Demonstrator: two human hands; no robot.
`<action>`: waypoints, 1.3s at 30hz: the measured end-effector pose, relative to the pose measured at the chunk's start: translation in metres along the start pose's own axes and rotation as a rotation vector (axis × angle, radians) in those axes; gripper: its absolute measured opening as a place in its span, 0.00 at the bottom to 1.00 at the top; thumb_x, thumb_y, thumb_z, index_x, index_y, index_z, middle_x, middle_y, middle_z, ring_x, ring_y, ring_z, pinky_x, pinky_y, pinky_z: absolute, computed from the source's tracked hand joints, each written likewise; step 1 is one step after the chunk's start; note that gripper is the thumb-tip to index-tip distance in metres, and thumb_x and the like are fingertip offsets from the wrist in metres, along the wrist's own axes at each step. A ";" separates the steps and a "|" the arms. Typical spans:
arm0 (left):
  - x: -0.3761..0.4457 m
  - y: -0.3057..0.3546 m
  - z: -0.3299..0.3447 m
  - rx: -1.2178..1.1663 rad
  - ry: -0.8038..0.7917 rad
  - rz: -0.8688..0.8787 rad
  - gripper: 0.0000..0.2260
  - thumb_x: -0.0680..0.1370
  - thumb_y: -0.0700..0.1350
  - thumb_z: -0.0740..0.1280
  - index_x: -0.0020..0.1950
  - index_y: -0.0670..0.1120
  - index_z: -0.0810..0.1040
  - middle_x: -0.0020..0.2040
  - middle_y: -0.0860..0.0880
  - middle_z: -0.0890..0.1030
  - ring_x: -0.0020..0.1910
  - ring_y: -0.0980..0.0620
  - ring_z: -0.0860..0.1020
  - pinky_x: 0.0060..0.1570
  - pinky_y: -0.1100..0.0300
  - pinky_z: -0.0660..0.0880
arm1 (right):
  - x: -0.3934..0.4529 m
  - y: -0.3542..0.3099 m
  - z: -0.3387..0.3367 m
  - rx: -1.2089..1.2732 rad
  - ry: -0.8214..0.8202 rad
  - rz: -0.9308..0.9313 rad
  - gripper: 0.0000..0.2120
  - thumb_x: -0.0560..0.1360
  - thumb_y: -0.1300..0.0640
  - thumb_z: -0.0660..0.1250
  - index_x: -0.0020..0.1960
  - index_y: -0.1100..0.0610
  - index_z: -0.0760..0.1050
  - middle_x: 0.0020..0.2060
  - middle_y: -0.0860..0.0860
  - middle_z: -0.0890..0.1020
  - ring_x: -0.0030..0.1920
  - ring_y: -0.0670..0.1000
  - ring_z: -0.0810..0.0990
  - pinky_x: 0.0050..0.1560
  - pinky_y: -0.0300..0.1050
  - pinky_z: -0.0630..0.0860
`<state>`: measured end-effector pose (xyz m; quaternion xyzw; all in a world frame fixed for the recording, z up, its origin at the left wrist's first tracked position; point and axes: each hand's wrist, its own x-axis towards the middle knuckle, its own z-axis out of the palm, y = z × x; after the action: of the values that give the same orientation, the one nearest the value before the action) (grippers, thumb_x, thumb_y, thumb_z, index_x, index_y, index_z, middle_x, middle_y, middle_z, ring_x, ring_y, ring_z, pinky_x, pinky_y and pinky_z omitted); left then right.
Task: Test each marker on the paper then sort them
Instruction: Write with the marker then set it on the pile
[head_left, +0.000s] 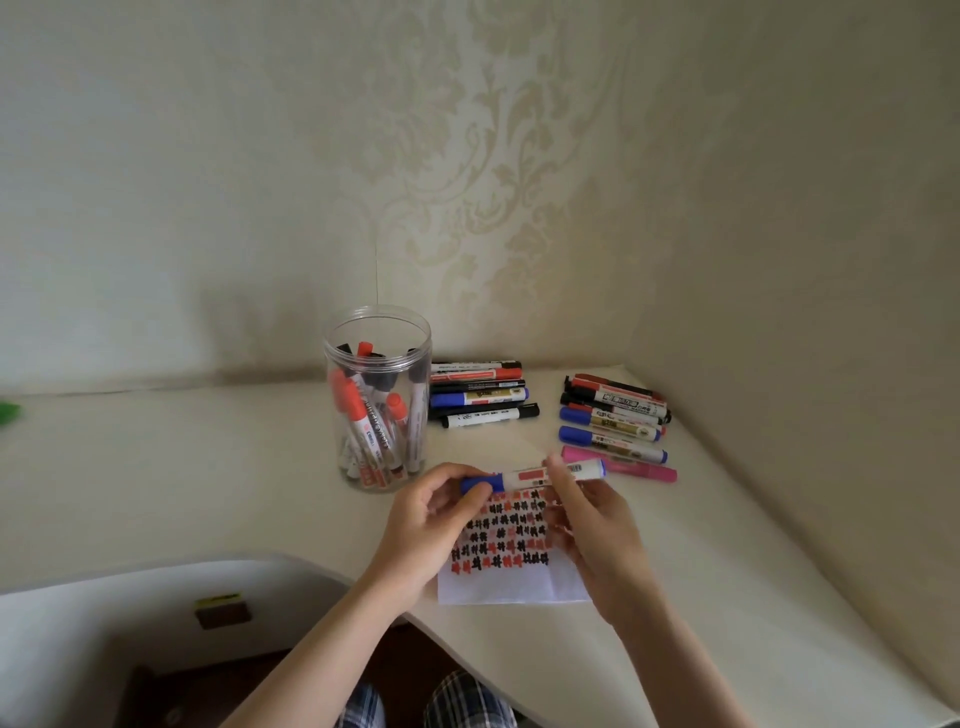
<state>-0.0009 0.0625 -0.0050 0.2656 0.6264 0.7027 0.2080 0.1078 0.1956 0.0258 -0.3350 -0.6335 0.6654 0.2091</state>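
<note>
blue-capped marker (530, 476) held by left hand (426, 525) and right hand (597, 525) above paper (511, 582).

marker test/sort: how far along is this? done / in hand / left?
Done: the paper carries rows of red and black test marks, and two groups lie sorted on the table, a left pile and a right pile.
In hand: both hands, left hand and right hand, hold a blue-capped marker above the paper.
Left: a jar with many markers.
</note>
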 end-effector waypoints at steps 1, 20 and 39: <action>0.000 0.000 -0.001 0.006 0.000 -0.001 0.05 0.76 0.41 0.70 0.51 0.44 0.81 0.47 0.48 0.85 0.48 0.50 0.83 0.49 0.56 0.81 | 0.001 -0.001 -0.007 -0.039 0.066 -0.076 0.23 0.63 0.34 0.71 0.50 0.48 0.77 0.43 0.50 0.84 0.42 0.47 0.83 0.43 0.43 0.79; 0.053 0.001 0.008 0.763 0.003 0.229 0.10 0.77 0.40 0.68 0.58 0.49 0.77 0.53 0.54 0.78 0.48 0.60 0.77 0.54 0.62 0.77 | 0.064 0.032 -0.104 -1.193 0.347 -0.653 0.12 0.69 0.53 0.77 0.52 0.47 0.84 0.51 0.46 0.83 0.50 0.54 0.80 0.49 0.48 0.64; 0.107 -0.012 0.033 1.552 0.098 0.189 0.25 0.76 0.35 0.66 0.72 0.44 0.65 0.66 0.45 0.72 0.64 0.45 0.70 0.66 0.51 0.68 | 0.082 0.019 -0.083 -0.885 0.317 -0.931 0.12 0.69 0.67 0.73 0.50 0.56 0.83 0.46 0.49 0.82 0.40 0.45 0.77 0.40 0.48 0.80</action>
<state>-0.0631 0.1562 -0.0024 0.3560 0.9216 0.0897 -0.1258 0.1131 0.3092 -0.0057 -0.1742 -0.8873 0.1249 0.4083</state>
